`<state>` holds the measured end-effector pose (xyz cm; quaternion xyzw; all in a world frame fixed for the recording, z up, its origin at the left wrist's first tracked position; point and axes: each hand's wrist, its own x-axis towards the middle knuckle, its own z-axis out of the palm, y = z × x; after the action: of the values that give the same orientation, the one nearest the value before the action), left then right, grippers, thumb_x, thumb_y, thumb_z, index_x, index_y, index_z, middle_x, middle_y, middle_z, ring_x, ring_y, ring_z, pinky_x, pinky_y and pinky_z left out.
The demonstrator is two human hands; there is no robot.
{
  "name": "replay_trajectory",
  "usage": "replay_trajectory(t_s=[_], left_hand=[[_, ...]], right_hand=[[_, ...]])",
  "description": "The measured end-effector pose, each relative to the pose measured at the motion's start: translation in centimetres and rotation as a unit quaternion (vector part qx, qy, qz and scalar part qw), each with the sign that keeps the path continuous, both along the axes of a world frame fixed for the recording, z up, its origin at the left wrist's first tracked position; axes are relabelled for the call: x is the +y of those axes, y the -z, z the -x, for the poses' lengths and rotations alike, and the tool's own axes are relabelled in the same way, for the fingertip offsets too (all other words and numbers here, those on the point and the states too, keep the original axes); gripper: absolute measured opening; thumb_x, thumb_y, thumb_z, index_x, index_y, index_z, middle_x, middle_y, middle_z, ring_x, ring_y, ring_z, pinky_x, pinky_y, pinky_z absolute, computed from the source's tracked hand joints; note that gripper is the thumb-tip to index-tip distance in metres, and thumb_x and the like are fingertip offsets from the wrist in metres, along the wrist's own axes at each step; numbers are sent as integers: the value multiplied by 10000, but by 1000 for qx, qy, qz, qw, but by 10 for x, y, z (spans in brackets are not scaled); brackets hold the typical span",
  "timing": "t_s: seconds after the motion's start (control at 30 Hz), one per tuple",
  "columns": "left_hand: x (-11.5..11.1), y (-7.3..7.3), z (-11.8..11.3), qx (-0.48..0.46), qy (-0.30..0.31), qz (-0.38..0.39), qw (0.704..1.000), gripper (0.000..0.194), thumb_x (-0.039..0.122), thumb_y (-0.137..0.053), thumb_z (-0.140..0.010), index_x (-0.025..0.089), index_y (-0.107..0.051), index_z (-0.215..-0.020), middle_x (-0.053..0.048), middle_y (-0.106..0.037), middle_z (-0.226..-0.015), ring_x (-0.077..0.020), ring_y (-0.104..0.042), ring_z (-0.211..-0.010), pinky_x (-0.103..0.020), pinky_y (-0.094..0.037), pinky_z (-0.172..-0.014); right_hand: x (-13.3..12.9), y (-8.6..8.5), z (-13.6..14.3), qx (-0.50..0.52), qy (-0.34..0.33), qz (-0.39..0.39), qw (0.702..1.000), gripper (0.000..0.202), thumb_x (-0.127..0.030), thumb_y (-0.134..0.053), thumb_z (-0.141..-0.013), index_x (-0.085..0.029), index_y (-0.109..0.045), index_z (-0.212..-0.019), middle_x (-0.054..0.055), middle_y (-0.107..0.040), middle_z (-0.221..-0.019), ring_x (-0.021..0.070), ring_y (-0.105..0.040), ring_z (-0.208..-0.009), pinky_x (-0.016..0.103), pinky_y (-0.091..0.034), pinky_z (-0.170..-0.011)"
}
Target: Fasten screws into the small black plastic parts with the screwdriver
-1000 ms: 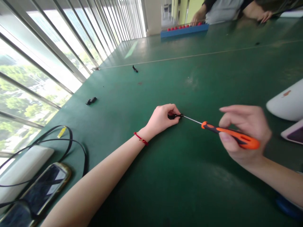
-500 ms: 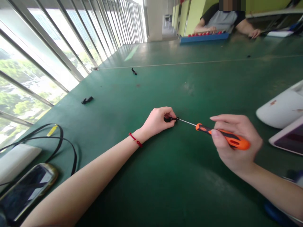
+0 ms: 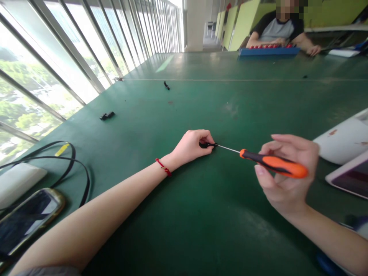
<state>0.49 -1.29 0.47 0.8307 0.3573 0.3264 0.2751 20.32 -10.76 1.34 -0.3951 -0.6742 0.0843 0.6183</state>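
My left hand rests on the green table and pinches a small black part between thumb and fingers. Most of that part is hidden by the fingers, so its kind does not show. The thin shaft of an orange and black screwdriver meets the part at its right end. Around the screwdriver's handle is my right hand, its grip loose, with the thumb below and slightly away from the handle. The handle's butt lies against the fingers and palm.
Small black pieces lie farther off, one piece at left and another piece beyond. A phone, a white box and a black cable lie left. A white object stands right. A person sits opposite behind a blue tray.
My right fingers have loosened and the thumb has come off the handle. The screwdriver's handle has turned about its axis. My left hand keeps its pinch; the view has shifted slightly.
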Motion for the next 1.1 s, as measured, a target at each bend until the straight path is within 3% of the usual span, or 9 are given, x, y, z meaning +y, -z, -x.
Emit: replay_trajectory(t_s=[0.1, 0.17, 0.27, 0.33, 0.5, 0.67, 0.8, 1.0, 1.1], left_hand=[[0, 0, 0, -3, -2, -1, 1000, 69, 145, -606, -707, 142, -640, -767, -21, -688, -796, -116, -626, -713, -225, -516, -713], [0, 0, 0, -4, 3, 0, 1000, 69, 145, -606, -709, 137, -643, -767, -25, -689, -800, -115, -625, -717, -224, -515, -719], [0, 0, 0, -5, 5, 5, 1000, 74, 146, -603, -710, 132, -647, -768, -30, -689, -793, -114, -623, -714, -225, -514, -718], [0, 0, 0, -6, 1, 5, 1000, 75, 147, -602, -709, 132, -649, -765, -29, -688, -784, -114, -620, -708, -226, -513, -713], [2, 2, 0, -6, -3, -6, 1000, 64, 144, -601, -698, 135, -645, -744, -22, -684, -767, -114, -615, -696, -221, -506, -686], [2, 1, 1, 0, 6, -4, 1000, 46, 136, -594, -694, 143, -626, -726, -19, -682, -776, -116, -612, -704, -225, -506, -689], [2, 1, 0, -3, 6, -5, 1000, 34, 133, -591, -692, 143, -612, -717, -21, -683, -792, -117, -612, -710, -230, -508, -695], [2, 1, 0, -9, 7, -2, 1000, 37, 121, -590, -689, 144, -607, -713, -19, -679, -780, -115, -611, -708, -229, -509, -695], [2, 1, 1, -10, 10, 0, 1000, 31, 123, -588, -694, 142, -605, -713, -21, -679, -790, -113, -612, -714, -227, -509, -700]], right_hand=[[0, 2, -2, -52, 21, 42, 998, 255, -198, -617, -738, -237, -612, -990, -34, -522, -607, 119, -514, -541, 265, -405, -489], [1, 4, -2, -50, 51, 28, 997, 162, -182, -606, -752, -233, -640, -902, -21, -553, -650, 112, -525, -537, 268, -412, -499], [2, 4, 1, 29, 48, -19, 998, 369, -154, -663, -684, -247, -604, -1037, 19, -567, -874, 130, -562, -635, 302, -465, -570], [3, 3, 3, 47, 24, -13, 999, 475, -163, -676, -670, -261, -554, -1118, 13, -552, -852, 138, -553, -645, 303, -462, -559], [1, 2, 2, -36, 69, 44, 996, 116, -191, -597, -765, -233, -623, -870, -17, -553, -641, 111, -522, -545, 255, -405, -482], [3, 4, 0, 32, 1, -6, 999, 455, -139, -669, -654, -243, -555, -1081, 1, -577, -770, 135, -568, -599, 286, -465, -528], [2, 2, 1, -43, 37, 31, 998, 170, -174, -610, -742, -226, -628, -902, -22, -561, -616, 97, -514, -478, 231, -388, -414], [5, 2, -1, -2, -6, -39, 999, 477, -162, -657, -635, -236, -568, -1098, 15, -571, -800, 148, -574, -631, 300, -487, -558], [4, 2, -1, -40, 11, 13, 999, 266, -200, -607, -717, -227, -616, -981, -5, -571, -698, 120, -542, -553, 245, -415, -444]])
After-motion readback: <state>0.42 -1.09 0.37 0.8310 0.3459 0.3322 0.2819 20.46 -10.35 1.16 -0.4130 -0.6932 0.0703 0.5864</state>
